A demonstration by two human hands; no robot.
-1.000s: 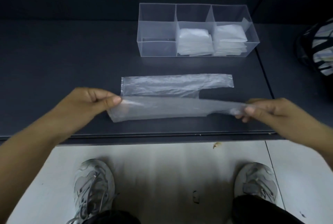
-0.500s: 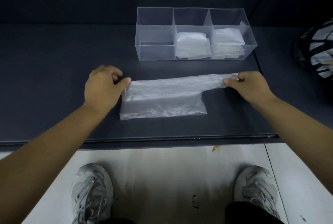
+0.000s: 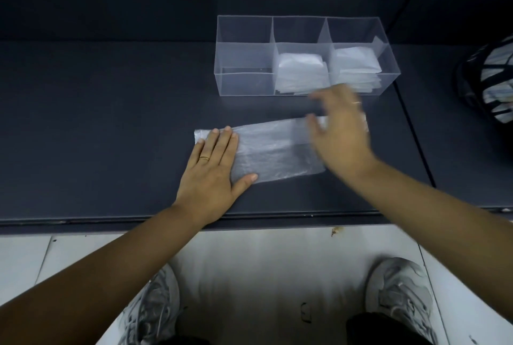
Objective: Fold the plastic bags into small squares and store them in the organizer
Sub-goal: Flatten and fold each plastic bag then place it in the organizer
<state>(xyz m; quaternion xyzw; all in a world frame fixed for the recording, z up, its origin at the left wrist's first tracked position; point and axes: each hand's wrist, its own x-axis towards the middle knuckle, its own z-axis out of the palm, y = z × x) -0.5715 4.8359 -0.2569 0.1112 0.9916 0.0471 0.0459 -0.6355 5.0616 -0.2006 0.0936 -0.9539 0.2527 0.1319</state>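
We have 1 view only, worn on the head, looking forward and steeply down through a wide lens. It stands close at the near edge of the dark counter (image 3: 97,122), which fills the middle band. The organizer (image 3: 244,83) sits toward the top, and the pale floor (image 3: 263,267) with 2 shoes (image 3: 399,289) fills the bottom.

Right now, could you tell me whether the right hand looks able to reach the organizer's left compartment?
Probably yes. The right hand hovers open just in front of the organizer, holding nothing, and the left compartment is open-topped with nothing in the way.
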